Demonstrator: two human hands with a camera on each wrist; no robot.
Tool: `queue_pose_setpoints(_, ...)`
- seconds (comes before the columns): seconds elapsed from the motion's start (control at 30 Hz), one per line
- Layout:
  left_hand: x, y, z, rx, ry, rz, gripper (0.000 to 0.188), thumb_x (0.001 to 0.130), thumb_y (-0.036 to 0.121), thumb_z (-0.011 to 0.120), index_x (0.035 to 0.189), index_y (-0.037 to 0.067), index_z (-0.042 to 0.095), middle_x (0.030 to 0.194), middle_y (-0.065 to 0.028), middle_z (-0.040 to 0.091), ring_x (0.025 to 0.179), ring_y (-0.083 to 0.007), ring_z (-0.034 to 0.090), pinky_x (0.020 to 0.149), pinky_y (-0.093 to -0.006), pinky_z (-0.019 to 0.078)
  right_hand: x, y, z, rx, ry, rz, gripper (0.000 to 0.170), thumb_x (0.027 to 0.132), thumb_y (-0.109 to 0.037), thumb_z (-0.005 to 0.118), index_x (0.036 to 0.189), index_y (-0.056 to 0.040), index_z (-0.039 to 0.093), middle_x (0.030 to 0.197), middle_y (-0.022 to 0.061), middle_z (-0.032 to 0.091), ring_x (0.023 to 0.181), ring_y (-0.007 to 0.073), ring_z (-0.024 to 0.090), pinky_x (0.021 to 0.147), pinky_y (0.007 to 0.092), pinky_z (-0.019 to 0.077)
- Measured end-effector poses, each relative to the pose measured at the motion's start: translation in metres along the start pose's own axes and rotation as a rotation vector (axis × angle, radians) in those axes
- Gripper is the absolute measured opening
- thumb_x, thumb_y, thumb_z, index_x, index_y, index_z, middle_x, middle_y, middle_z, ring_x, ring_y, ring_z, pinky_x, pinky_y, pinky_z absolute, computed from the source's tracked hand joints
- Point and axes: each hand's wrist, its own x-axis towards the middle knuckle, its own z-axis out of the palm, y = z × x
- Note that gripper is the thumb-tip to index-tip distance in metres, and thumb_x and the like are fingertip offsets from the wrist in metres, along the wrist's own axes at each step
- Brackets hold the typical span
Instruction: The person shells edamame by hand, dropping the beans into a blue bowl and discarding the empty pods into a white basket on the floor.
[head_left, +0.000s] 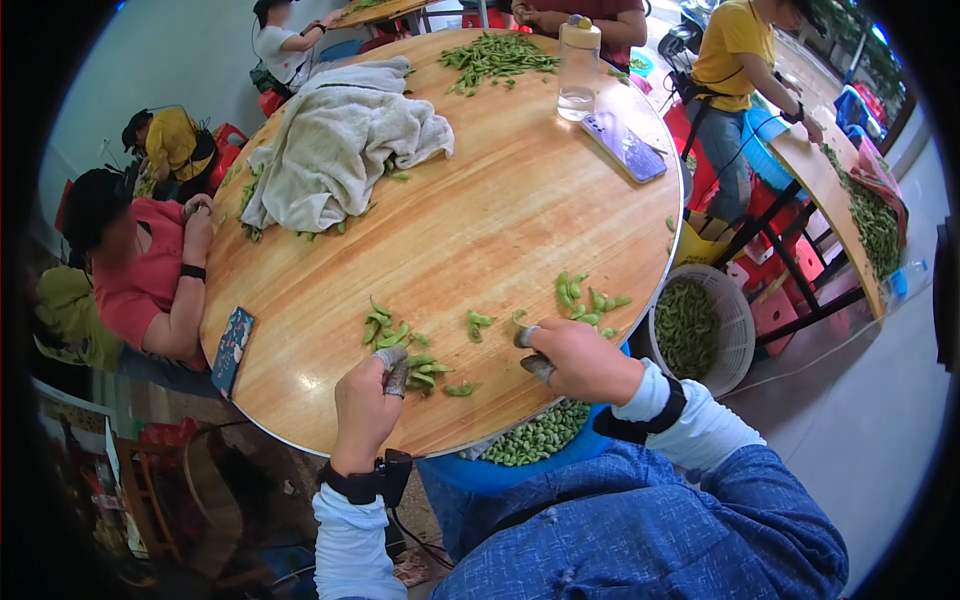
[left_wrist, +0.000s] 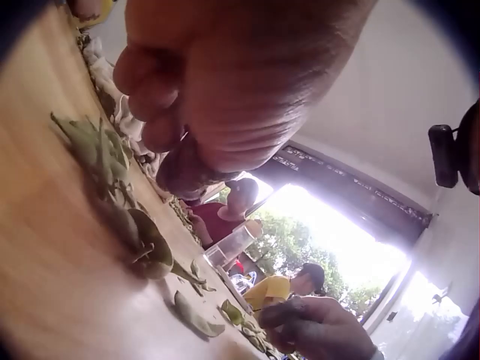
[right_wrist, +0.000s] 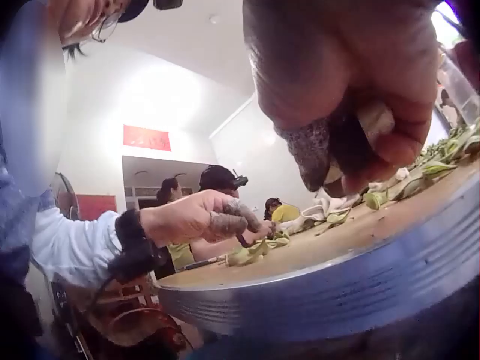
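Note:
Green bean pods (head_left: 425,372) lie in a loose pile at the table's near edge. My left hand (head_left: 362,405) is right over this pile, grey covers on its thumb and finger, fingertips at the pods. Close to my right hand (head_left: 590,362), one small pod (head_left: 518,317) lies at the covered fingertip. In the right wrist view, the right hand's fingers (right_wrist: 307,161) bend inward above the tabletop; I cannot tell whether they hold anything. More pods (head_left: 568,290) lie just beyond that hand, and a pair of pods (head_left: 479,324) sits between both hands.
A blue basin (head_left: 500,475) of shelled beans (head_left: 540,435) stands below the table edge (head_left: 440,450). On the table are a grey cloth (head_left: 340,140), a bottle (head_left: 578,70), a purple phone (head_left: 625,145) and a dark patterned phone (head_left: 232,350). A white basket (head_left: 735,330) holds pods. Several people sit around.

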Motion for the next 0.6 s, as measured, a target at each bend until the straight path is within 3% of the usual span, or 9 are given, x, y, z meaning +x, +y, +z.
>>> queue_pose_setpoints(0.07, 0.008, 0.002, 0.003, -0.002, -0.022, 0.027, 0.018, 0.073, 0.009, 0.055, 0.09, 0.007, 0.063, 0.075, -0.0165, 0.06, 0.07, -0.0334, 0.059, 0.061, -0.0392, 0.0455, -0.008, -0.001, -0.007, 0.13, 0.034, 0.024, 0.013, 0.07, -0.001, 0.057, 0.083, 0.0008, 0.057, 0.074, 0.019, 0.057, 0.078, 0.0355, 0.056, 0.065, 0.0405, 0.0449)
queue_pose_setpoints(0.17, 0.02, -0.005, 0.005, 0.123, -0.193, 0.073, 0.017, 0.073, 0.01, 0.055, 0.087, 0.007, 0.063, 0.073, -0.0166, 0.06, 0.07, -0.0341, 0.058, 0.061, -0.0406, 0.0453, -0.019, -0.001, -0.001, 0.374, 0.084, 0.0, 0.013, 0.074, -0.004, 0.058, 0.087, 0.0004, 0.06, 0.08, 0.019, 0.058, 0.077, 0.0341, 0.057, 0.065, 0.0377, 0.0452)
queue_pose_setpoints(0.27, 0.028, -0.003, 0.0, 0.275, -0.267, 0.145, 0.016, 0.072, 0.012, 0.055, 0.086, 0.007, 0.062, 0.074, -0.0174, 0.059, 0.07, -0.036, 0.057, 0.062, -0.0431, 0.0446, -0.024, -0.002, 0.005, 0.446, 0.056, 0.026, 0.016, 0.077, -0.008, 0.061, 0.089, 0.001, 0.06, 0.085, 0.0193, 0.06, 0.076, 0.0322, 0.058, 0.066, 0.0349, 0.0461)
queue_pose_setpoints(0.37, 0.025, 0.004, -0.001, 0.282, -0.133, 0.17, 0.015, 0.07, 0.008, 0.058, 0.084, 0.004, 0.061, 0.069, -0.0164, 0.06, 0.063, -0.0294, 0.06, 0.058, -0.0363, 0.0457, -0.022, -0.004, 0.015, 0.455, 0.098, 0.004, 0.02, 0.078, -0.01, 0.06, 0.094, 0.0015, 0.059, 0.087, 0.0187, 0.06, 0.078, 0.0279, 0.06, 0.068, 0.0325, 0.0467)
queue_pose_setpoints(0.47, 0.016, 0.001, 0.005, -0.424, -0.074, -0.045, 0.011, 0.072, 0.002, 0.061, 0.083, 0.001, 0.059, 0.067, -0.0091, 0.061, 0.061, -0.0161, 0.058, 0.059, -0.0263, 0.0445, -0.015, -0.021, 0.008, 0.604, 0.064, 0.09, 0.024, 0.081, -0.011, 0.059, 0.101, 0.0029, 0.056, 0.091, 0.0155, 0.062, 0.081, 0.0209, 0.06, 0.07, 0.0302, 0.0467)
queue_pose_setpoints(0.6, -0.002, 0.032, 0.004, -1.042, -0.199, -0.24, 0.008, 0.079, 0.002, 0.059, 0.087, 0.001, 0.058, 0.074, 0.0001, 0.059, 0.067, -0.0075, 0.053, 0.06, -0.02, 0.0406, -0.005, -0.026, 0.017, 0.893, 0.05, 0.124, 0.027, 0.084, -0.012, 0.056, 0.105, 0.0037, 0.054, 0.094, 0.009, 0.061, 0.086, 0.0122, 0.056, 0.074, 0.0273, 0.0454)
